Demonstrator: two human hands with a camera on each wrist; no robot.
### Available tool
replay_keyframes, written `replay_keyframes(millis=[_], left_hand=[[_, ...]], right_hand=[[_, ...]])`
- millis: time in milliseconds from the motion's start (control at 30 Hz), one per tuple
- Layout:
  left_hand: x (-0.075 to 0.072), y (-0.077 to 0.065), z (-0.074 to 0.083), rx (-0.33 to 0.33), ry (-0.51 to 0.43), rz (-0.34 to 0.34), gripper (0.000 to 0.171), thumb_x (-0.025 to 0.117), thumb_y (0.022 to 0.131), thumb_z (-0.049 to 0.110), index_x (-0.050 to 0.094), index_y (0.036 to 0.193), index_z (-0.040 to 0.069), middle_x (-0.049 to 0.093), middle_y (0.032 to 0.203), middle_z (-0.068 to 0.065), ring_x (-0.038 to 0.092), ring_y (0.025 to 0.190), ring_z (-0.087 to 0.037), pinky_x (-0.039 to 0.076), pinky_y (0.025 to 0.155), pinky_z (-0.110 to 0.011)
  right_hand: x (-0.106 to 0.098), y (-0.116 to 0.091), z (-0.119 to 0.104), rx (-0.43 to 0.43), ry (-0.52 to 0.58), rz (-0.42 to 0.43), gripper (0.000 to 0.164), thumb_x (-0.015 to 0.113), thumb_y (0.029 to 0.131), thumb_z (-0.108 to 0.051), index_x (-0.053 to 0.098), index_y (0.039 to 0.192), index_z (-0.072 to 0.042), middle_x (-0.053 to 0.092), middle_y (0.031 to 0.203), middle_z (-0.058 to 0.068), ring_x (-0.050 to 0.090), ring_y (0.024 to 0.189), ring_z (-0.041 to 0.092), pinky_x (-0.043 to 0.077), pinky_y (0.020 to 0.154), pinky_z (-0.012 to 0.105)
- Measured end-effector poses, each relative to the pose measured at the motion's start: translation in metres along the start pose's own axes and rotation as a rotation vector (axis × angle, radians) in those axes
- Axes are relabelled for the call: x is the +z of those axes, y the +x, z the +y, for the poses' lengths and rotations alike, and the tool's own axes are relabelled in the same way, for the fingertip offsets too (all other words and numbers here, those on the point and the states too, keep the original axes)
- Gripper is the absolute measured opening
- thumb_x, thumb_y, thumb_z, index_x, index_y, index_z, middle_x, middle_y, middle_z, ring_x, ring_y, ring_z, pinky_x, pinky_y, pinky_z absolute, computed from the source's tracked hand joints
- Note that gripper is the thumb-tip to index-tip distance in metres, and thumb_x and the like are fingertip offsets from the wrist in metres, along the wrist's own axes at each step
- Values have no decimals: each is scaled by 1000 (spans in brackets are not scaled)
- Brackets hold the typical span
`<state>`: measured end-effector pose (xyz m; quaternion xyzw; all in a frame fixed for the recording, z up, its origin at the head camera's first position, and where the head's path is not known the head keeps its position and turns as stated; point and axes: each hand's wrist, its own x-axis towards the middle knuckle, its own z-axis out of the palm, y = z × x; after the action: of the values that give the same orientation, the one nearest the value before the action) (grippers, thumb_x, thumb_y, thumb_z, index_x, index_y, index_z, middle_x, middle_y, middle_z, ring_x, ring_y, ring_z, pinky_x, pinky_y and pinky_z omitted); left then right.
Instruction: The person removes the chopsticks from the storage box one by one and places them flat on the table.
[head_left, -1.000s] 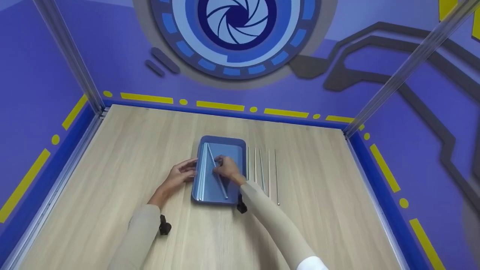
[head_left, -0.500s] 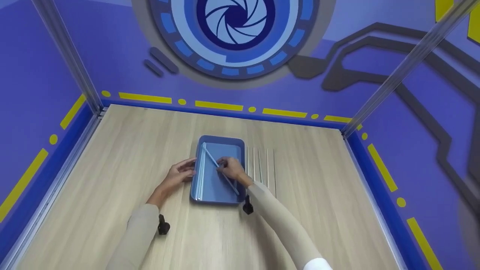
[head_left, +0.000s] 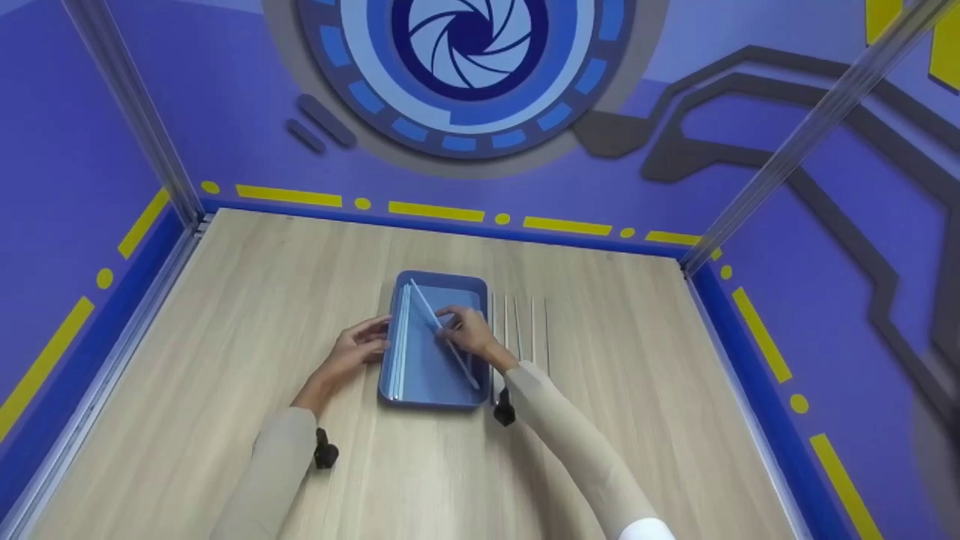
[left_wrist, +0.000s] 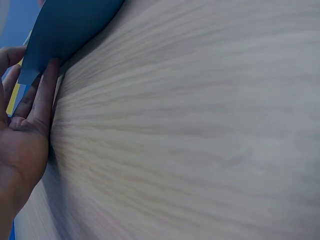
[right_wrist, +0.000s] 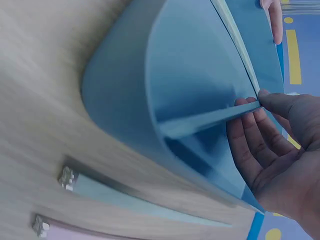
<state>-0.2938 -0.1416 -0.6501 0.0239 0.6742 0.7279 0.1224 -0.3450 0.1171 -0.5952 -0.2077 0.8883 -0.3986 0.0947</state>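
Observation:
Inside the blue tray [head_left: 448, 277], my right hand [head_left: 474, 334] pinches a pale blue chopstick [head_left: 423, 298] between thumb and fingers. The stick slants across the tray, its near end toward the right wall; the right wrist view shows that end [right_wrist: 182, 127] by the tray's rim. Several light chopsticks [head_left: 402, 341] lie together along the tray's left side. My left hand [head_left: 352, 351] is at the outer left wall, fingers extended and touching it. In the left wrist view, fingertips [left_wrist: 51, 67] meet the tray's wall.
Right of the tray, several chopsticks [head_left: 533, 330] lie roughly parallel on the wooden table [head_left: 300, 255]. Close up, a pale green one [right_wrist: 115, 196] and a pink one [right_wrist: 75, 233] have silvery ends. Blue-purple panels [head_left: 225, 142] enclose the table's back and sides.
My right hand has moved slightly right, and the held chopstick's near end has swung right toward the tray's right wall. My left hand has stayed at the left wall.

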Motion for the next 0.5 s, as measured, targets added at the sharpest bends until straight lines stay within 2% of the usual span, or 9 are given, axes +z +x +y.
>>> replay_keyframes(millis=[133, 333, 500], left_hand=[[0, 1, -1, 5, 23, 0, 58, 62, 97, 3, 46, 153, 6, 50, 150, -25, 62, 124, -25, 61, 95, -31], [1, 2, -2, -2, 38, 14, 57, 62, 97, 3, 47, 152, 6, 51, 150, -24, 62, 122, -23, 60, 95, -29], [1, 1, 0, 6, 36, 12, 57, 62, 98, 3, 46, 153, 5, 50, 151, -25, 62, 123, -22, 60, 95, -29]], right_hand=[[-5, -1, 1, -4, -6, 7, 34, 72, 92, -3, 67, 125, 4, 78, 94, 22, 76, 83, 33, 57, 60, 21], [-9, -4, 4, 13, 33, 16, 38, 74, 92, -7, 65, 127, 7, 77, 95, 23, 74, 85, 31, 59, 64, 24], [-12, -5, 4, 43, 79, 33, 41, 73, 93, -9, 63, 130, 8, 76, 96, 24, 72, 80, 23, 61, 62, 27]])
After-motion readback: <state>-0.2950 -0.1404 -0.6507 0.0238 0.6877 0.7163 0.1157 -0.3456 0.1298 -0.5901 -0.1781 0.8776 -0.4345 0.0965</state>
